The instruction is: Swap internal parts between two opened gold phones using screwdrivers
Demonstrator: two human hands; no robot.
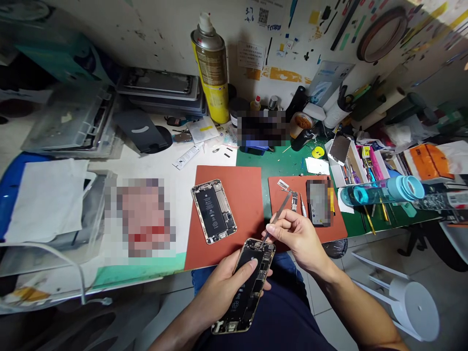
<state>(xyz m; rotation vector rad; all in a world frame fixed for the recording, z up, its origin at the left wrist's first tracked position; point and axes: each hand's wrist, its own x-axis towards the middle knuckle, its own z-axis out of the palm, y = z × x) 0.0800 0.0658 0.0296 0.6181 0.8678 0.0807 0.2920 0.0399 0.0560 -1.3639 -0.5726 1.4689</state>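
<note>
My left hand [234, 280] is wrapped round an opened phone [239, 297], its thumb across the black battery. The phone's screen is off, so the battery and inner parts show. Pinched between the fingers of my right hand [292, 236] are slim grey metal tweezers [282, 210]. They slant down, and their tip is at the top end of the held phone; whether it touches a part I cannot tell. Just beyond lies a second opened phone [214, 211] on a brown mat [250, 195], its battery also showing.
A smaller brown mat [336, 229] on the right carries a phone [319, 204], a small circuit board [294, 200] and a screwdriver [303, 204]. A blue-capped bottle [380, 191] lies near the tool boxes. A yellow spray can [215, 73] stands behind. Papers and plastic trays are at left.
</note>
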